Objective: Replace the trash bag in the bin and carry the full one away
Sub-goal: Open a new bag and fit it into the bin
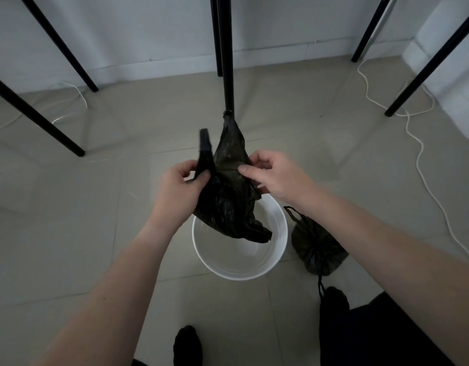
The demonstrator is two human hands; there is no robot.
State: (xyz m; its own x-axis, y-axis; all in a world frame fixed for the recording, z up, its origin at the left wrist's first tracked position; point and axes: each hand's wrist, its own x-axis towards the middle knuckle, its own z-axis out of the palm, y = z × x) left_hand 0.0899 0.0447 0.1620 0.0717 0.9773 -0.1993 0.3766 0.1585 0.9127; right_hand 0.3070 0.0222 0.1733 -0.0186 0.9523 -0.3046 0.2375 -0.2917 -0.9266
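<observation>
Black new bag (228,191) held above white bin (278,249), left hand (179,188) grip pinched on its left edge, right hand (278,178) grip pinched on right edge, full bag (317,247) on floor just right of bin

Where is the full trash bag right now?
In the head view, the full bag sits tied shut on the floor, just right of the white bin and under the person's right forearm, apart from both hands.
</observation>
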